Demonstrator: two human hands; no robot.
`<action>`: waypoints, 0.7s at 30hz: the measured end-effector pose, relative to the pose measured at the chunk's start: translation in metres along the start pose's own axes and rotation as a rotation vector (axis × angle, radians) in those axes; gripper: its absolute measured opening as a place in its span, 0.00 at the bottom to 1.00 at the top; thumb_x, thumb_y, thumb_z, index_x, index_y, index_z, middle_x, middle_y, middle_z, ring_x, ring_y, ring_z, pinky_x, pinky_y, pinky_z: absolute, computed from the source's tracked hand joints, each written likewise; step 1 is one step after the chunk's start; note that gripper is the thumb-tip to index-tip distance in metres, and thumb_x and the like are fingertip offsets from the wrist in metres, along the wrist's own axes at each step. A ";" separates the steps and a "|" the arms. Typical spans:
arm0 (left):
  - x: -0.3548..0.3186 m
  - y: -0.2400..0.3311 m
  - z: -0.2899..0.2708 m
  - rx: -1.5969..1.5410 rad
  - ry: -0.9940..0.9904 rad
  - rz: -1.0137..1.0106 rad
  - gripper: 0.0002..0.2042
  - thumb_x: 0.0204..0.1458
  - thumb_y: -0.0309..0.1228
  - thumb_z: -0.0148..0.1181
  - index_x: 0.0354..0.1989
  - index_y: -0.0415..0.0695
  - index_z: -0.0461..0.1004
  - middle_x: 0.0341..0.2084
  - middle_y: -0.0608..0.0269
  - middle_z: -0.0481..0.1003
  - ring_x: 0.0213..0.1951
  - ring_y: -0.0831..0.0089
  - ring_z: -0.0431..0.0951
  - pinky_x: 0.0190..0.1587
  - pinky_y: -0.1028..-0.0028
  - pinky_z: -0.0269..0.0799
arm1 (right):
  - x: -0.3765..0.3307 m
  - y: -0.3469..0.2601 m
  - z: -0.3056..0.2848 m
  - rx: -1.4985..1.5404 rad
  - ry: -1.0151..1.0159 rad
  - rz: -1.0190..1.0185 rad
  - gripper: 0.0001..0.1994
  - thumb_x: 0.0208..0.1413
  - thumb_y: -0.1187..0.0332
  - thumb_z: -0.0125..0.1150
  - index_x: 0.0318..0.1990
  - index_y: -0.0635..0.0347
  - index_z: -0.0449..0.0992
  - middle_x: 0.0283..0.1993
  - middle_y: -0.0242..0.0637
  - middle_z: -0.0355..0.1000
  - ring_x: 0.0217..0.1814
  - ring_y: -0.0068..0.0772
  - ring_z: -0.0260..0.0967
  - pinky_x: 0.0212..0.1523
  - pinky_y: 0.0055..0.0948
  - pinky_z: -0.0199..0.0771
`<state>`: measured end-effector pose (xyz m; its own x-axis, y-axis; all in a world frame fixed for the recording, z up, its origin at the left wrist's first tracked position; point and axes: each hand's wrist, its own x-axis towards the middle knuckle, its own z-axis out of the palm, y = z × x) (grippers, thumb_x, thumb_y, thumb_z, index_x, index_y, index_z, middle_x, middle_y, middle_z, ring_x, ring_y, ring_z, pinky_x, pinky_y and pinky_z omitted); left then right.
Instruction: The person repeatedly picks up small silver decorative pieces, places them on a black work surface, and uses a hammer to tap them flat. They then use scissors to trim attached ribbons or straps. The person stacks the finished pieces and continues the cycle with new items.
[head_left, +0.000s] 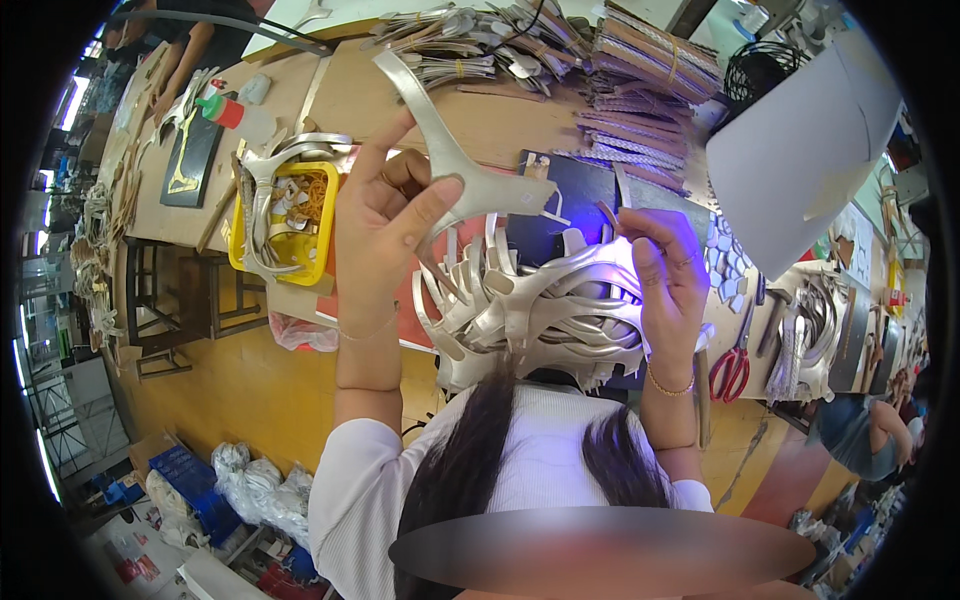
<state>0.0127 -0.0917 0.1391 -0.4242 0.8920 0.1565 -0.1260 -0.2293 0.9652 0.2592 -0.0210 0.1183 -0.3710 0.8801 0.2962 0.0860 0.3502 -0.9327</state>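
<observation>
My left hand (400,200) pinches a silver Y-shaped shoe upper (470,185) between thumb and fingers, holding it up above the table. Its wide end points right, where a thin pale strip (556,207) sticks out. On the right, my right hand (665,265) has its fingers curled together beside a small brown strap end (607,214); what they grip, if anything, I cannot make out. Between my hands and close to my body lies a heaped pile of silver shoe uppers (540,310). Bluish-violet light falls on the dark board (540,235) behind the pile.
A yellow basket (322,262) with scraps stands left, silver straps over its rim. Red-handled scissors (730,372) lie right. Bundled straps (655,60) fill the table's back. A white sheet (800,150) rises at right. A red-capped bottle (222,110) lies far left, near another person's arm.
</observation>
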 end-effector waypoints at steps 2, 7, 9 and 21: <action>0.004 0.002 0.000 0.008 -0.013 -0.060 0.31 0.51 0.17 0.62 0.66 0.33 0.61 0.36 0.58 0.78 0.36 0.77 0.78 0.38 0.82 0.71 | -0.005 0.003 -0.003 0.013 -0.021 -0.019 0.10 0.59 0.70 0.63 0.47 0.61 0.80 0.42 0.37 0.76 0.44 0.29 0.73 0.48 0.28 0.72; 0.007 0.000 0.003 -0.071 -0.009 -0.045 0.29 0.51 0.14 0.58 0.65 0.32 0.61 0.39 0.54 0.79 0.41 0.74 0.79 0.43 0.79 0.74 | -0.007 0.004 -0.001 -0.061 -0.075 -0.022 0.08 0.58 0.71 0.63 0.44 0.60 0.81 0.41 0.37 0.78 0.44 0.34 0.75 0.61 0.42 0.68; 0.008 0.001 0.002 -0.058 -0.005 -0.051 0.29 0.52 0.14 0.58 0.65 0.32 0.61 0.39 0.53 0.79 0.42 0.73 0.80 0.44 0.79 0.74 | -0.007 0.004 0.000 -0.047 -0.084 -0.030 0.08 0.58 0.71 0.63 0.44 0.60 0.81 0.40 0.37 0.78 0.44 0.34 0.75 0.61 0.42 0.68; -0.004 0.009 0.017 0.333 -0.246 -0.182 0.26 0.52 0.23 0.66 0.61 0.43 0.70 0.27 0.65 0.75 0.28 0.80 0.72 0.30 0.77 0.69 | -0.004 0.006 0.008 0.157 -0.091 0.149 0.15 0.60 0.69 0.62 0.53 0.60 0.77 0.43 0.35 0.77 0.44 0.28 0.74 0.56 0.33 0.70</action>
<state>0.0282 -0.0906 0.1503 -0.1911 0.9814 -0.0158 0.1332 0.0418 0.9902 0.2536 -0.0248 0.1096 -0.4472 0.8835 0.1393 0.0044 0.1579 -0.9874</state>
